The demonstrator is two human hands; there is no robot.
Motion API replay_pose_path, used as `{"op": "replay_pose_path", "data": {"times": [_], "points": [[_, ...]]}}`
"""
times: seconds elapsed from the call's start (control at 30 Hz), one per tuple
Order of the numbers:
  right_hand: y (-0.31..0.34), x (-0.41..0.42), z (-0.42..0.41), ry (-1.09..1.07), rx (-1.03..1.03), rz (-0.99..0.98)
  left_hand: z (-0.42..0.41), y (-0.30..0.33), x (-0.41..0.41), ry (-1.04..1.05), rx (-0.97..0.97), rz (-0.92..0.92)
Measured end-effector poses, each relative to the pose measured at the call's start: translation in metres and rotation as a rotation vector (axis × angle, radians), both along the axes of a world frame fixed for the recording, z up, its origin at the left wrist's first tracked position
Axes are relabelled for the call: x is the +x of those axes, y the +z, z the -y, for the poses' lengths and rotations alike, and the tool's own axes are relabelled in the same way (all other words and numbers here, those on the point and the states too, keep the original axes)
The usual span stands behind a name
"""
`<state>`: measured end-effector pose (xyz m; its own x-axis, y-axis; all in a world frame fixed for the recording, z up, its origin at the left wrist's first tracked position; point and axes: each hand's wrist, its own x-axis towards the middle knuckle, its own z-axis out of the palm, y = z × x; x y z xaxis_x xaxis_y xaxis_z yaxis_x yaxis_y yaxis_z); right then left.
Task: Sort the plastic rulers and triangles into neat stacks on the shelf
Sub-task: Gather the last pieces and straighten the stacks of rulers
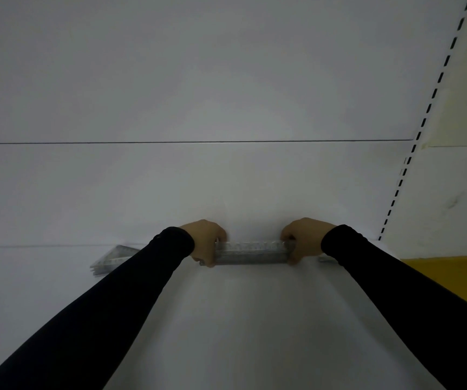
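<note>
Two dark sleeves reach forward; left hand (207,243) and right hand (301,242) clamp the ends of a ruler stack (250,252) on the white shelf (226,319). At nine o'clock, triangles (114,258) seem stacked. Sorting looks nearly done.

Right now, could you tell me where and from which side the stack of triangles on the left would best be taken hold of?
Probably by its near long edge, coming from the front. The stack of triangles lies flat on the shelf with that edge facing the person and its left corner clear of the left sleeve. Both the left hand and right hand are busy clamping the ruler bundle.
</note>
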<state>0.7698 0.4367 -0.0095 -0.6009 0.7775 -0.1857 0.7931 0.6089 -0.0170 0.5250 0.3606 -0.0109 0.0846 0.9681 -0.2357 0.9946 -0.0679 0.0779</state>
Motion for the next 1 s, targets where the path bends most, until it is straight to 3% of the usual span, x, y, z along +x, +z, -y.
{"op": "replay_pose_path", "data": {"times": [1.0], "points": [[-0.0005,-0.0037,0.0023,-0.048,-0.032,-0.013,-0.0005,0.0049,0.009,-0.005,-0.017,-0.029]]}}
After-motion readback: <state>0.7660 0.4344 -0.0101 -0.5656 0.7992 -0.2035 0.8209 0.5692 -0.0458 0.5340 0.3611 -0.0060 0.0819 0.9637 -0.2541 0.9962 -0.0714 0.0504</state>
